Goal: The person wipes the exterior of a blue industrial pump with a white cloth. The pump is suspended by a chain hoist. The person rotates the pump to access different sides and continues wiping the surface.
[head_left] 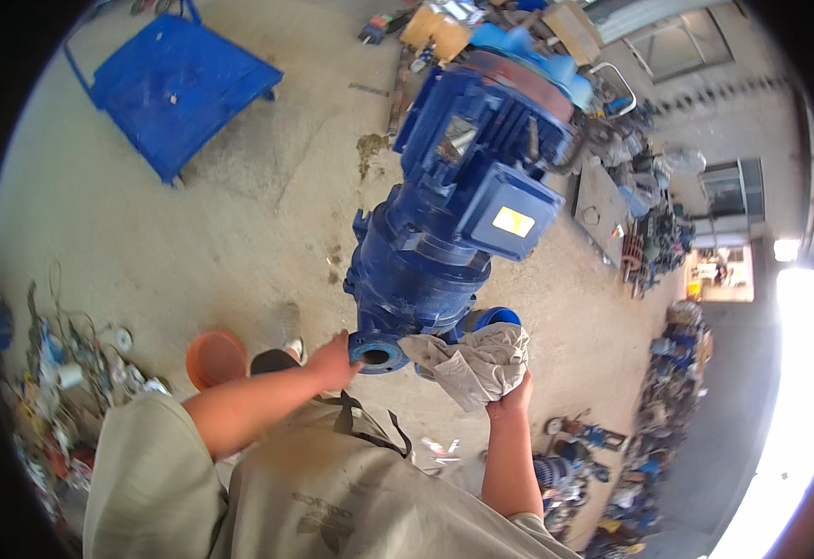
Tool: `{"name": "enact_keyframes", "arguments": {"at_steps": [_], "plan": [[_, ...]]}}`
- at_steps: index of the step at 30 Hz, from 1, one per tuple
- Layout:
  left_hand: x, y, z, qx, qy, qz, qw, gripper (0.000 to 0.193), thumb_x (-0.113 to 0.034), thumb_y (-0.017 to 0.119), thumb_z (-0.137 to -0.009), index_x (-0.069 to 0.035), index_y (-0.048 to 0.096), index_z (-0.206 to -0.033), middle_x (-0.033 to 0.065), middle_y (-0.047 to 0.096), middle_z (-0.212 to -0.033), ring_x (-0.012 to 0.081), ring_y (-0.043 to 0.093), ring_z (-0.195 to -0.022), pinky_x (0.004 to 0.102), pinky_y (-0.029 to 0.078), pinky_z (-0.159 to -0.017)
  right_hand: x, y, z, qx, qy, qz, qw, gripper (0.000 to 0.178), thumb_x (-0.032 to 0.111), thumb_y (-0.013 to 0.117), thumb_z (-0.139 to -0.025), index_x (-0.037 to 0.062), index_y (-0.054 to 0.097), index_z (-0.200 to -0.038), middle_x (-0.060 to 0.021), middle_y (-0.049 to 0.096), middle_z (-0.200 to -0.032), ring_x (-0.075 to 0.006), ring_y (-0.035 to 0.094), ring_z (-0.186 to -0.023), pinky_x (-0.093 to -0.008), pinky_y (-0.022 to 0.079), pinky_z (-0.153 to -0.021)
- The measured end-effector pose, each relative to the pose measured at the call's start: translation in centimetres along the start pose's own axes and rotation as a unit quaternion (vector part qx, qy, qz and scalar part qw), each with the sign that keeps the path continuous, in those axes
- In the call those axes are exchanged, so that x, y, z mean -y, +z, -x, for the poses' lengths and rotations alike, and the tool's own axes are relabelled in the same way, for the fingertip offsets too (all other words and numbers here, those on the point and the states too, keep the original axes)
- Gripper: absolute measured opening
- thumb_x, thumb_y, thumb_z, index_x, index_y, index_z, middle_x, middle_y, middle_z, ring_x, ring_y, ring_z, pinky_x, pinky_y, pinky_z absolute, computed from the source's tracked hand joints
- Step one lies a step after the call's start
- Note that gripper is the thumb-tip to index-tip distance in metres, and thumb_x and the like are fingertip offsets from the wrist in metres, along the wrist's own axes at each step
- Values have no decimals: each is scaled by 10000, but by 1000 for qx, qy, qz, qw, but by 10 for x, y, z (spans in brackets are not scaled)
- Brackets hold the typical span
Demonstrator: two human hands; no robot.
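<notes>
Shirt [370, 498], 6 o'clock; L hand [334, 363], 7 o'clock, touching flange [394, 357] of blue motor [440, 233], finger grip unclear; R hand [511, 396], 5 o'clock, w/ rag [481, 365], fingers hidden, can't tell.

The left forearm [249, 410], bare below the elbow, slants rightward and slightly up, its wrist nearly straight; the left hand [334, 361] has its back showing, fingertips only partly visible. The right forearm [509, 456] stands almost upright, bare too, the right hand [513, 399] raised, its fingers mostly hidden.
</notes>
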State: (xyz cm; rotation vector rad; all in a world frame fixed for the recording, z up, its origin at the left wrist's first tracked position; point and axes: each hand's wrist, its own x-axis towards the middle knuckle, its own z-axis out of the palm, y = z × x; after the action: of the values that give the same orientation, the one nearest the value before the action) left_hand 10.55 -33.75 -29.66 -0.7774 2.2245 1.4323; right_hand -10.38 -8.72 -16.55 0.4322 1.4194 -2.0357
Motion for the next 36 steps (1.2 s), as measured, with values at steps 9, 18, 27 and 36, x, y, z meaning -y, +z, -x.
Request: {"name": "enact_keyframes", "arguments": {"at_steps": [9, 18, 27, 36], "plan": [[-136, 9, 91, -39, 246, 104, 963, 1003, -530, 782, -906, -120, 267, -1662, 321, 233, -1668, 470, 196, -1583, 521, 288, -1260, -48, 24, 74, 178, 23, -140, 974, 610, 497, 364, -1120, 63, 472, -1535, -154, 552, -1525, -339, 548, -1388, -486, 403, -1203], [-163, -35, 113, -41, 14, 197, 979, 555, -436, 648, -1042, 41, 635, -1325, 111, 712, -1273, 182, 668, -1150, 343, 522, -1001, -92, -35, 80, 146, 10, 41, 988, 646, 545, 521, -1080, 48, 530, -1493, -108, 635, -1425, -292, 608, -1307, -520, 478, -1090], [-222, 7, 100, 79, -76, 255, 961, 639, -551, 465, -1105, 2, 615, -1387, 117, 677, -1352, 214, 656, -1179, 364, 517, -1009, -121, -17, 93, 204, -128, -87, 967, 801, 374, 783, -965, -15, 421, -1564, -88, 553, -1514, -216, 514, -1388, -377, 380, -1193], [-198, -33, 30, -69, 146, -204, 966, 679, -446, 652, -1012, 37, 437, -1437, 284, 404, -1555, 482, 530, -1327, 487, 452, -1121, -127, 26, 17, 60, -125, -124, 983, 431, 17, 668, -963, -6, 602, -1388, -86, 706, -1299, -190, 676, -1167, -347, 525, -1010]]}}
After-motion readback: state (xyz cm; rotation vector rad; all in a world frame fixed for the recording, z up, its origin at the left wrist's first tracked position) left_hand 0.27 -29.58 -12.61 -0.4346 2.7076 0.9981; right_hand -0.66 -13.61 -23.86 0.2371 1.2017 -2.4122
